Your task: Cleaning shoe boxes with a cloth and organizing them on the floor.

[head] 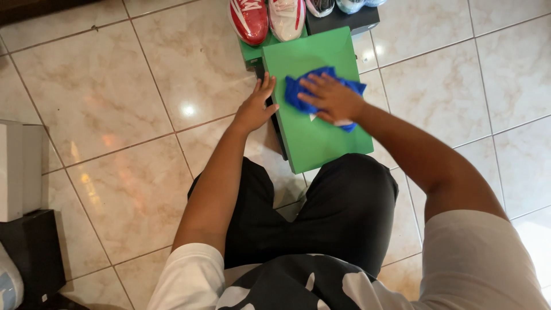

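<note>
Risk: green box lid (313,123) overhangs knee, could slide or tip if right hand (333,99) presses hard. Blue cloth (313,86) lies on lid, pinned under flat right palm, fingers spread, not clenched. Left hand (256,105) open, steadies lid's left edge. Sneakers (267,18) just beyond on floor (103,103), probably atop boxes.

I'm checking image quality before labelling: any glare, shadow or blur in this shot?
Head view: bright glare spots on the glossy floor tiles; soft shadow beside the green box; right hand on the blue cloth and left hand look sharp; straight grout lines bow slightly near the edges.
</note>
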